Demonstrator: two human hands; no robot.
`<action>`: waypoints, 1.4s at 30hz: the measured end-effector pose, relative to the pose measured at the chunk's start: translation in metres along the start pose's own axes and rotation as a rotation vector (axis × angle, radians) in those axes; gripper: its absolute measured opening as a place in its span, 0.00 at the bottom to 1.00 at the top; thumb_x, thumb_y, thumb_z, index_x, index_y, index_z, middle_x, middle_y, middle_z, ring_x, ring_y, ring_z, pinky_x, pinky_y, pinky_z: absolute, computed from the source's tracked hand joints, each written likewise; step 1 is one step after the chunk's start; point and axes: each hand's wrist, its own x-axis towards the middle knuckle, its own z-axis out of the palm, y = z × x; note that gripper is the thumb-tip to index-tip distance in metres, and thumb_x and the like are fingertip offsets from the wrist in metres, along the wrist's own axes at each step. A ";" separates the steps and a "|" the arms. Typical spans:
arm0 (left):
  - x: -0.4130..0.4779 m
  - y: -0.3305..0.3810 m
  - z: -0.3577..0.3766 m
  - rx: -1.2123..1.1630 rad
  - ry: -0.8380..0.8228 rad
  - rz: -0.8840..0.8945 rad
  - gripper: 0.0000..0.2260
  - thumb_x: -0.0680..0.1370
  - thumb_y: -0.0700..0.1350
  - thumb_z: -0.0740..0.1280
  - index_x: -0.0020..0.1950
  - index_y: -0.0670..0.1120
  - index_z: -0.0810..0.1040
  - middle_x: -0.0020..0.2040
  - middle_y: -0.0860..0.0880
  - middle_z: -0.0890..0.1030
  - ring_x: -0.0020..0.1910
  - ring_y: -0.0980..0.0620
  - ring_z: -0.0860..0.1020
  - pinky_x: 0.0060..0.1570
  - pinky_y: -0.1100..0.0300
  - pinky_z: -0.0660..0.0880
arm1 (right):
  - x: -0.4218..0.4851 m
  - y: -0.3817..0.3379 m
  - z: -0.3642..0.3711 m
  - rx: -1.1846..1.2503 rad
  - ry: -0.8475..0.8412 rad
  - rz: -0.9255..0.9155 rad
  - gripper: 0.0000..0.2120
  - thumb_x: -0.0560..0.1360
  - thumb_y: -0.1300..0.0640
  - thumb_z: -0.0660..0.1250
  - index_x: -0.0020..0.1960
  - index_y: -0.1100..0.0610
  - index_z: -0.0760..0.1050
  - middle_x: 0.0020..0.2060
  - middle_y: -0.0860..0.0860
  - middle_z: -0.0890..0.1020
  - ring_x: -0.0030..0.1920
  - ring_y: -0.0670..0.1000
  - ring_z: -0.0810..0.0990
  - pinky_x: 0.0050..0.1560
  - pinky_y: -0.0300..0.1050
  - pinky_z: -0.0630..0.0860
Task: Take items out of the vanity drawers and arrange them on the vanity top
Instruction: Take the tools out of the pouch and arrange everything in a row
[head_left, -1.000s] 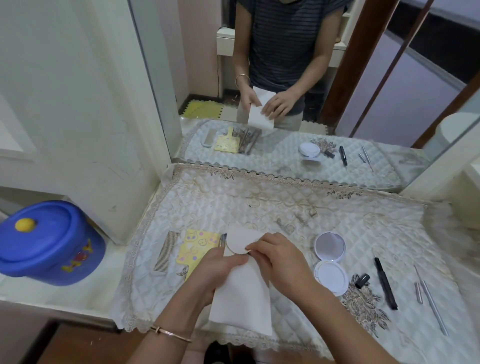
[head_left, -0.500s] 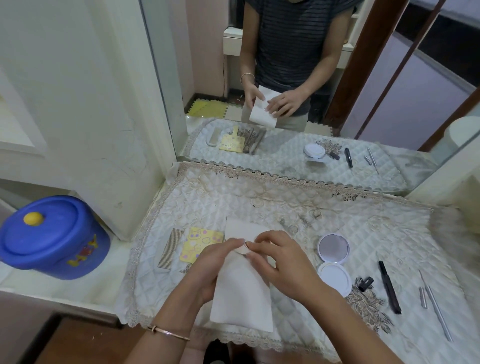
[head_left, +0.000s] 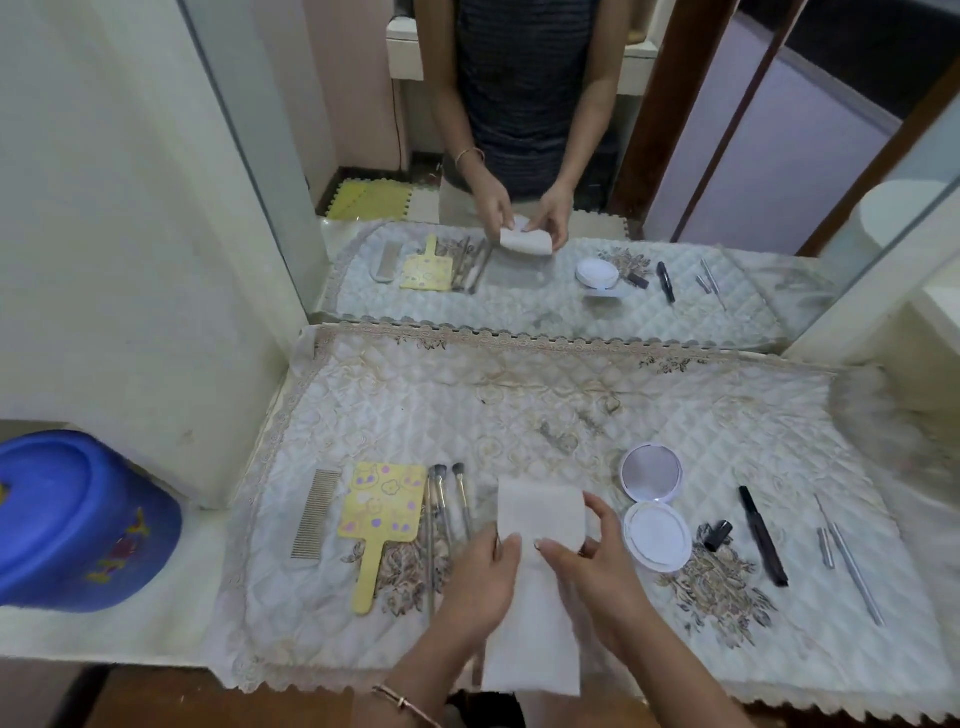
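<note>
A white flat pouch (head_left: 535, 587) lies lengthwise on the quilted vanity cover (head_left: 519, 415), its lower end over the front edge. My left hand (head_left: 480, 582) grips its left side and my right hand (head_left: 592, 561) pinches its right side near the top. To the left lie a grey comb (head_left: 314, 514), a yellow hand mirror (head_left: 382, 514) and makeup brushes (head_left: 447, 509). On the right sit an open white compact (head_left: 654, 509), a small black cap (head_left: 718, 535), a black pen-like stick (head_left: 762, 535) and thin metal tools (head_left: 847, 558).
A wall mirror (head_left: 571, 156) stands behind the vanity and reflects the items and a person's torso. A blue plastic tub (head_left: 72, 519) sits on the lower ledge at the left. A white wall panel (head_left: 130, 234) borders the left side.
The pouch's rounded flap has been folded down flat. My hands moved from its top to its sides. The brushes that my left hand hid now show.
</note>
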 end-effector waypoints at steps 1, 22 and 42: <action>0.002 -0.003 -0.002 0.060 0.007 0.027 0.10 0.79 0.46 0.59 0.59 0.49 0.73 0.51 0.53 0.78 0.48 0.58 0.77 0.49 0.64 0.75 | 0.007 0.000 -0.003 -0.005 0.048 -0.002 0.25 0.71 0.71 0.67 0.60 0.50 0.64 0.41 0.59 0.80 0.36 0.54 0.79 0.31 0.40 0.78; 0.052 -0.028 0.008 1.045 -0.349 0.441 0.48 0.67 0.73 0.53 0.73 0.48 0.32 0.70 0.52 0.28 0.71 0.52 0.30 0.70 0.55 0.33 | 0.010 0.022 -0.027 -0.748 0.343 -0.302 0.25 0.69 0.52 0.61 0.64 0.59 0.71 0.63 0.57 0.74 0.65 0.55 0.69 0.68 0.46 0.64; 0.045 -0.022 0.014 1.058 -0.356 0.381 0.46 0.72 0.63 0.63 0.75 0.46 0.36 0.67 0.54 0.29 0.74 0.51 0.33 0.74 0.53 0.39 | 0.037 0.019 -0.056 -0.965 0.226 -0.252 0.39 0.69 0.47 0.70 0.72 0.59 0.56 0.70 0.55 0.64 0.70 0.55 0.59 0.68 0.43 0.55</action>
